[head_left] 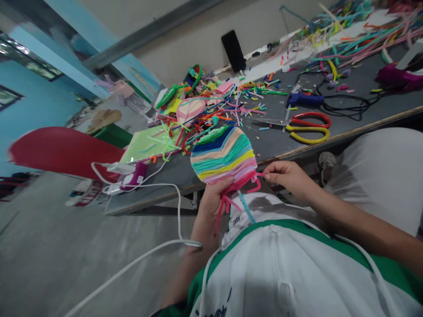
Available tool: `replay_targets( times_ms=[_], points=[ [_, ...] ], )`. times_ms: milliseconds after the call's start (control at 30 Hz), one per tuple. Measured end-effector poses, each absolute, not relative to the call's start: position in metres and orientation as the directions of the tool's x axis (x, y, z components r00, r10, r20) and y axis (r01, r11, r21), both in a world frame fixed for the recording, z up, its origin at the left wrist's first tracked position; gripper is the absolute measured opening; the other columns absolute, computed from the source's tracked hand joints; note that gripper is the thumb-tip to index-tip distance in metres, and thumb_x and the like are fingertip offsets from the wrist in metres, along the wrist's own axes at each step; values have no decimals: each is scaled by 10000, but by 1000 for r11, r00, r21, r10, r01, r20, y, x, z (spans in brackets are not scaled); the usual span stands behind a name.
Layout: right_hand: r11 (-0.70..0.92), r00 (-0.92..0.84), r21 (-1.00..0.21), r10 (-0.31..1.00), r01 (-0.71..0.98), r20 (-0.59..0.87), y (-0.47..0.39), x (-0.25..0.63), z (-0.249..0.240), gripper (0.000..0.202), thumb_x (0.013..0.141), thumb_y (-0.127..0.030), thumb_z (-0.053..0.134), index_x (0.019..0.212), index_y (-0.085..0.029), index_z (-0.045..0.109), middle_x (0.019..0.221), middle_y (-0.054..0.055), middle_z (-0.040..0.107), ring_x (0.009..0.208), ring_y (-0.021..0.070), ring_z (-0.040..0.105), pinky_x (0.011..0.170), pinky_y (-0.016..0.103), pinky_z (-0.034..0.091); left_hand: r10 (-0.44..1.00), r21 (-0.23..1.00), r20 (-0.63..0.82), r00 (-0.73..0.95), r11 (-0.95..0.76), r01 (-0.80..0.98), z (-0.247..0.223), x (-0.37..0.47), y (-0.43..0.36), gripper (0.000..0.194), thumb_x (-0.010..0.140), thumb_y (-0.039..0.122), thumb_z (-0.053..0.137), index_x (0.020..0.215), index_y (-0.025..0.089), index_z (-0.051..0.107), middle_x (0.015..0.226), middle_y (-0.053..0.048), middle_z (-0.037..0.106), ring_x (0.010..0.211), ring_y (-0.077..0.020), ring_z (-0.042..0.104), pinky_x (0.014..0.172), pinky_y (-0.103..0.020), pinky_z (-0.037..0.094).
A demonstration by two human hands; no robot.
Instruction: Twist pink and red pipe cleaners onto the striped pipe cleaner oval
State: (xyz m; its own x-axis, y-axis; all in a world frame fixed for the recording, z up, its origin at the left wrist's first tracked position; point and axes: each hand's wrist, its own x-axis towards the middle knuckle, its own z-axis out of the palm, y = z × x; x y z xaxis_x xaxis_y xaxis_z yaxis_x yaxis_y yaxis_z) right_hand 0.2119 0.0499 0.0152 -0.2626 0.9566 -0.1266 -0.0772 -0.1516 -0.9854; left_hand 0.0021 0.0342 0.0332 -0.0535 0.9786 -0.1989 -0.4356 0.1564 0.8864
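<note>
A round striped piece made of pipe cleaners point(223, 154), with bands of green, dark blue, peach, teal, yellow and pink, is held up over my lap. My left hand point(216, 193) grips its lower edge, thumb on the front. Loose pink pipe cleaner ends point(226, 202) hang below that thumb. At the piece's lower right, my right hand point(284, 176) pinches the end of a pink pipe cleaner point(259, 175) between thumb and fingers. A light blue pipe cleaner point(246, 207) dangles under the piece against my shirt.
On the grey table point(277, 147) lie scissors point(307, 127) with red and yellow handles, a blue glue gun point(306, 99) and many pipe cleaner scraps point(251, 94). A black phone point(233, 50) leans on the wall. A white cable point(179, 211) runs past my left arm.
</note>
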Motion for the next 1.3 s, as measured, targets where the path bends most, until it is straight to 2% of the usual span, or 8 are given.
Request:
replay_targets(
  times_ms=[200, 333, 500, 600, 700, 900, 1033, 1300],
  points=[
    [93, -174, -974, 983, 206, 57, 43, 217, 27, 143, 727, -307, 628, 742, -178, 687, 662, 6, 622, 624, 135, 516, 584, 255, 377, 988, 908, -134, -72, 94, -408, 39, 3, 33, 489, 603, 95, 772, 1063, 223, 665, 1007, -24, 718, 1062, -252, 627, 975, -385, 486],
    [220, -145, -948, 971, 232, 190, 42, 218, 30, 83, 737, -244, 620, 714, -201, 688, 705, 10, 646, 686, 150, 545, 659, 270, 388, 990, 906, -127, -65, 89, -415, 42, 3, 32, 478, 599, 78, 765, 1040, 231, 663, 994, -19, 717, 1096, -254, 607, 981, -388, 478],
    [-95, -218, -994, 972, -50, -82, 46, 212, 19, 153, 653, -320, 706, 708, -179, 680, 625, -3, 617, 600, 132, 512, 592, 267, 379, 972, 876, -224, -66, 171, -452, 35, 9, 31, 473, 609, 127, 758, 1059, 213, 643, 988, -21, 717, 1057, -254, 628, 933, -374, 505],
    [-336, -375, -893, 902, -298, -214, 46, 203, 7, 216, 570, -310, 772, 699, -170, 671, 607, -14, 622, 575, 115, 528, 609, 264, 411, 966, 857, -256, -31, 212, -469, 29, 14, 31, 492, 618, 131, 751, 1089, 208, 632, 1008, -22, 714, 1018, -253, 645, 902, -369, 518],
    [-450, -464, -806, 849, -385, -252, 45, 197, 0, 239, 544, -292, 796, 710, -167, 678, 657, -4, 654, 614, 122, 576, 677, 281, 446, 966, 857, -258, -14, 222, -465, 27, 16, 33, 522, 622, 126, 751, 1120, 214, 618, 1002, -19, 714, 963, -239, 665, 834, -349, 545],
    [-148, -162, -971, 980, -185, -119, 45, 204, 8, 197, 716, -366, 674, 813, -202, 726, 810, 17, 702, 771, 157, 609, 758, 291, 446, 967, 893, -249, -54, 207, -399, 30, 15, 34, 478, 642, 152, 754, 1104, 181, 637, 959, -31, 720, 751, -197, 693, 606, -269, 564],
    [35, -109, -999, 994, 17, 33, 42, 205, 14, 196, 738, -378, 656, 809, -216, 741, 905, 43, 707, 893, 215, 613, 801, 315, 444, 974, 893, -210, -82, 157, -421, 33, 21, 32, 503, 604, 157, 785, 1088, 180, 655, 971, -40, 723, 871, -233, 686, 764, -324, 563],
    [-162, -189, -980, 972, -119, -138, 42, 197, 11, 246, 686, -423, 685, 675, -177, 674, 583, -15, 572, 563, 114, 459, 555, 253, 351, 981, 884, -166, -96, 105, -455, 31, 27, 32, 477, 574, 130, 797, 1031, 200, 680, 978, -41, 724, 998, -267, 651, 895, -396, 517]
  ],
)
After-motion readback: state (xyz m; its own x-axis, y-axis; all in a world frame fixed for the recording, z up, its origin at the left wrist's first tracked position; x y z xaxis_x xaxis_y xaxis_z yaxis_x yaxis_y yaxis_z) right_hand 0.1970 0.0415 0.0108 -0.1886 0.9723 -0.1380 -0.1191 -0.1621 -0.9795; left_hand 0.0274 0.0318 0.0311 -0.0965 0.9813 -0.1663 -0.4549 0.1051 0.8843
